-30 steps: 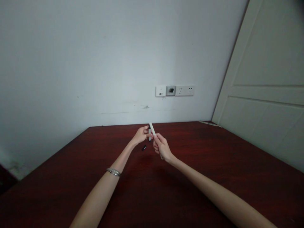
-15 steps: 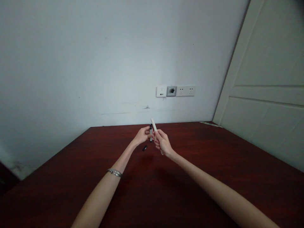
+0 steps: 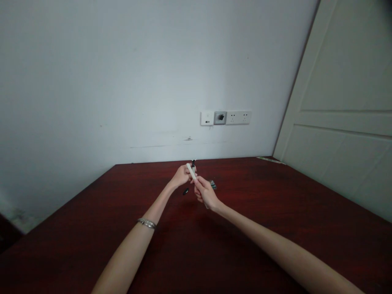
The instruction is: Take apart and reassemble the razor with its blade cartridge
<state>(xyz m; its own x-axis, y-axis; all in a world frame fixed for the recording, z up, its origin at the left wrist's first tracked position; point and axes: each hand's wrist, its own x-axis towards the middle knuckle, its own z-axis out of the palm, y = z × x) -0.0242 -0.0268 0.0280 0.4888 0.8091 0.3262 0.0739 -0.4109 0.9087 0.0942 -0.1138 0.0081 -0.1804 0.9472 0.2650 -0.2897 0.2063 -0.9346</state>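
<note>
Both my hands meet above the far part of a dark red wooden table (image 3: 245, 228). My right hand (image 3: 204, 193) is closed round a slim white stick-like object (image 3: 191, 170) that points up and left. My left hand (image 3: 181, 176) is pinched on a small item with a black tip (image 3: 193, 163); what it is I cannot make out. A small black cap-like piece (image 3: 185, 191) lies on the table just below my left hand. A silver bracelet (image 3: 146, 222) sits on my left forearm.
A small greenish flat item (image 3: 212, 184) lies on the table right of my hands. Behind the table is a white wall with a row of sockets (image 3: 226, 117). A white door (image 3: 346, 110) stands at the right, with a pale strip (image 3: 270, 160) at the table's far right corner.
My right hand has dropped slightly and tilted the white stick over to the left, against my left hand. The greenish item on the table has come into view beside it.
</note>
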